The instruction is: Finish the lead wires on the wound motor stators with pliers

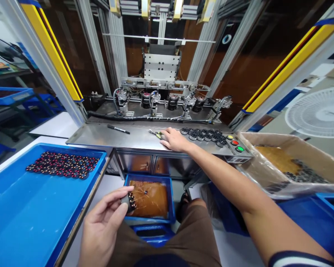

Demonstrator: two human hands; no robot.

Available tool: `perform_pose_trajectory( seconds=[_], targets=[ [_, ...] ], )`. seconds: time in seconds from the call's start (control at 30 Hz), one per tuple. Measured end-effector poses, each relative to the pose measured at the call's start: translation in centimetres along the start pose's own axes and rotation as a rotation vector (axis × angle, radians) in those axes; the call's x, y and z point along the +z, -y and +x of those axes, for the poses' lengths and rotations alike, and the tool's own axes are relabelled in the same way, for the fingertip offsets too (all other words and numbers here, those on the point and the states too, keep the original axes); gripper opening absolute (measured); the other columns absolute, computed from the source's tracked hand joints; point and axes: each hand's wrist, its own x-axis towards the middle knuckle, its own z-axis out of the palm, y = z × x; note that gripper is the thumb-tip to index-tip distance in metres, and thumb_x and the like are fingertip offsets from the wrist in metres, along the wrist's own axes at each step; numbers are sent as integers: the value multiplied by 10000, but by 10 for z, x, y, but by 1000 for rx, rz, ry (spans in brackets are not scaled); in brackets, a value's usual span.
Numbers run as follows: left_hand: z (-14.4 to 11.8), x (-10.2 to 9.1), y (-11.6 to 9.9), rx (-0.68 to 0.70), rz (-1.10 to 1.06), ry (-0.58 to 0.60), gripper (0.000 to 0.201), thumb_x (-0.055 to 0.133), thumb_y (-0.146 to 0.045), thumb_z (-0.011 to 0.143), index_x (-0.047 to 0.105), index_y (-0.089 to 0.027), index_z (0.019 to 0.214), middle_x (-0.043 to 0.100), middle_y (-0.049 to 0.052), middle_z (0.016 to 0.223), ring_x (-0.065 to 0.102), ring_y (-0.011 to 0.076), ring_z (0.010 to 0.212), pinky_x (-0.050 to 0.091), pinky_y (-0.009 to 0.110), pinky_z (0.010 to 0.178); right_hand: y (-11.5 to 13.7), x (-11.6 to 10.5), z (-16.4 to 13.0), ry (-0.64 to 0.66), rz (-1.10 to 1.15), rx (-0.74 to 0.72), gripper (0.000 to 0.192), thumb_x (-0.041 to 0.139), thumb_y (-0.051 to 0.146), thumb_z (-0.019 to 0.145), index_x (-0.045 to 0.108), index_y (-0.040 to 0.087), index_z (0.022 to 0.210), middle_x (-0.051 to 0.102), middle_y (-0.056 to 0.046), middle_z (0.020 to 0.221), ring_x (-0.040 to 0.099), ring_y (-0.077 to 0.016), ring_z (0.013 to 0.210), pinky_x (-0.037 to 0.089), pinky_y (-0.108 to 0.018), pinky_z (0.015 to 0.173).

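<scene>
Left hand (105, 218) fingers grip a small wound coil (130, 202); right hand (174, 139) closes on cutters (157, 134) on the bench (100, 137) — lift them by the handles, blades clear of the wire.

A single head-worn camera looks forward and steeply down from a seated person's eye level. Their lap fills the bottom centre of the frame, very near the lens. The steel bench (133, 137) crosses the middle at arm's reach, and the machine frame (161, 66) rises behind it into the upper centre. The wide lens bends the frame's uprights outward towards the upper left and upper right corners.
</scene>
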Motion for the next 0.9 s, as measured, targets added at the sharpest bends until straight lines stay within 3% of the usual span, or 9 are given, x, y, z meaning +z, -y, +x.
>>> perform_pose_trajectory(
  seconds=[0.2,0.3,0.4,0.47,0.53,0.63,0.73,0.9],
  targets=[
    [-1,7,-3,-45,-39,56,232,756,-289,795,752,-240,1022,732,61,1181,684,200,1061,589,214,819,-7,-5,4,-52,185,45,346,511,269,946,604,19,1166,575,-256,1170,521,-334,1135,353,-488,1050],
    [-5,11,-8,-69,-62,102,304,774,-287,773,746,-233,1071,727,78,1190,706,190,960,604,228,784,-6,-19,-9,-114,393,76,432,291,332,1024,540,36,1217,612,-216,1099,608,-274,1009,461,-433,939],
    [-11,18,-15,-79,-113,93,357,813,-255,722,743,-219,1070,741,87,1145,717,191,914,606,227,766,15,-24,-56,-151,627,45,555,34,383,1037,381,91,1358,628,-168,1079,666,-201,877,536,-345,786],
    [-14,22,-17,-98,-117,73,374,822,-230,712,738,-220,1077,751,78,1110,720,185,919,598,217,794,41,-13,-107,-157,773,-11,489,186,445,1037,362,133,1370,644,-131,1031,668,-191,852,547,-333,767],
    [-15,24,-17,-101,-75,102,368,818,-216,720,737,-234,1079,756,63,1094,725,172,909,594,204,801,72,6,-163,-128,1048,-47,509,558,435,931,429,174,1348,639,-90,992,644,-191,838,542,-331,766],
    [-14,28,-14,-56,-2,164,344,804,-207,740,738,-263,1073,756,41,1118,728,150,902,591,186,809,114,34,-228,-115,1095,-96,619,631,264,871,380,194,1432,641,-81,972,634,-173,807,548,-308,755],
    [-12,35,-11,7,38,204,315,782,-203,767,740,-278,1070,768,23,1090,733,134,919,570,153,834,135,45,-250,-103,981,-188,705,655,198,801,396,190,1456,646,-120,1045,634,-217,932,540,-341,849],
    [-13,42,-9,86,112,274,333,746,-167,800,725,-306,1102,772,-2,1084,732,118,955,537,116,864,135,41,-238,-128,1025,-280,772,614,172,765,350,170,1491,619,-146,1150,619,-232,1022,532,-359,890]
  ],
)
